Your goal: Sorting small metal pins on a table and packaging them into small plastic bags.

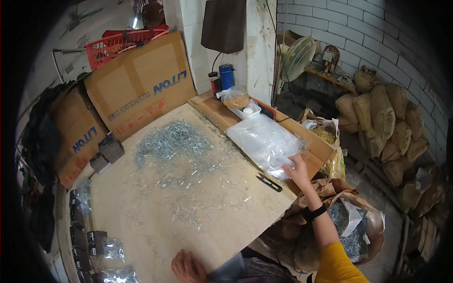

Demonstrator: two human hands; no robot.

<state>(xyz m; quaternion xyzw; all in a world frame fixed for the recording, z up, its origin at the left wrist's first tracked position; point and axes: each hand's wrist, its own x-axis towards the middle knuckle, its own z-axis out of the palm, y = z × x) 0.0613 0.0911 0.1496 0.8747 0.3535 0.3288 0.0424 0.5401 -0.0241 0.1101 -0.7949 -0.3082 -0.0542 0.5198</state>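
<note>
My right hand (298, 171) reaches to the near right corner of a stack of clear plastic bags (262, 139). Its thumb and fingers close on the edge of a bag there. At the table's near edge, my left hand (188, 268) rests with its fingers laid on the board and nothing in them. A loose heap of thin silvery metal pieces (174, 141), like small pins or nails, spreads over the wooden tabletop (137, 240). Small black thread snips (269, 182) lie between the heap and my right hand.
Large cardboard boxes (141, 87) wall the far left side, with a red basket (115, 47) on top. Small dark boxes (111, 148) and filled clear bags (113, 249) line the left edge. A paper sack (373, 221) of metal pieces stands under my right arm. A fan (298, 59) is behind.
</note>
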